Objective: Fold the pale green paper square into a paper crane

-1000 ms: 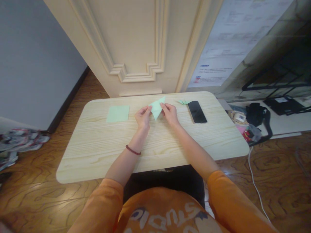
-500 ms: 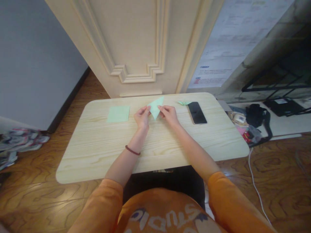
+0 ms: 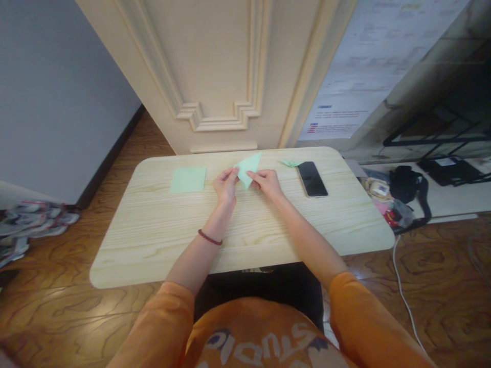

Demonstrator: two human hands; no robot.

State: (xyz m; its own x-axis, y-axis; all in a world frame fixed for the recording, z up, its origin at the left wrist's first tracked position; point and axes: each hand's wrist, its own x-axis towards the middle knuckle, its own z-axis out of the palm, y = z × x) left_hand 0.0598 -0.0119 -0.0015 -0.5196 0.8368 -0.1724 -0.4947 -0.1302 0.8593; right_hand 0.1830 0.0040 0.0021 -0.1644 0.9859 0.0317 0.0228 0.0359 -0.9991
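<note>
My left hand and my right hand pinch a folded pale green paper triangle between their fingertips, just above the far half of the wooden table. Its point sticks up and away from me. Left of my hands lies a flat square of the same green paper. Past my right hand sit a small green origami crane and a black smartphone, screen up. A dark red bead bracelet circles my left wrist.
The rounded table stands against a cream panelled door. Beyond its right end, a black bag and small items lie on a low white surface. A white cable runs along the wooden floor, and crumpled cloth lies at left.
My right hand has closed in slightly on the folded paper, its fingertips now nearer the left hand. The view has shifted very slightly.
</note>
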